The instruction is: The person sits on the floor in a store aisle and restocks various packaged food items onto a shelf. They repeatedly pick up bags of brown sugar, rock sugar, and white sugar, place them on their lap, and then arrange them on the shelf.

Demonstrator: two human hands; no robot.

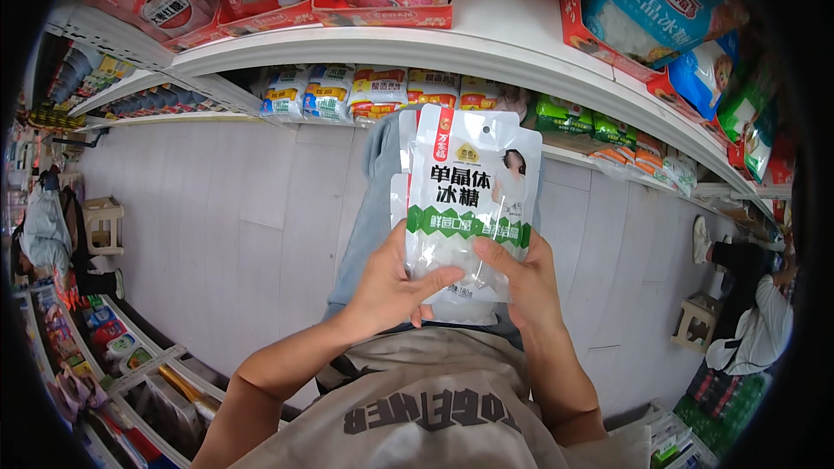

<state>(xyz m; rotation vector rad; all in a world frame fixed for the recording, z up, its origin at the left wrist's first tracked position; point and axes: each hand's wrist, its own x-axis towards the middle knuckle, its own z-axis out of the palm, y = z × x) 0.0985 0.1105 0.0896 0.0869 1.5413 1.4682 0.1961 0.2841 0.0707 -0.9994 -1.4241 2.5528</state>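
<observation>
A stack of white and green plastic pouches of rock sugar is held in front of my body, the top one facing me. My left hand grips the stack's lower left side, its thumb on the front. On the lower right side my right hand holds it the same way, thumb pressed on the clear window. Edges of more pouches show behind the top one at the left and above; how many there are cannot be told.
Ahead, a white shelf bears red display boxes and a blue rock sugar bag. Bagged goods line the shelf below. People sit or crouch at far left and far right, near plastic stools. More stocked shelves stand behind, lower left.
</observation>
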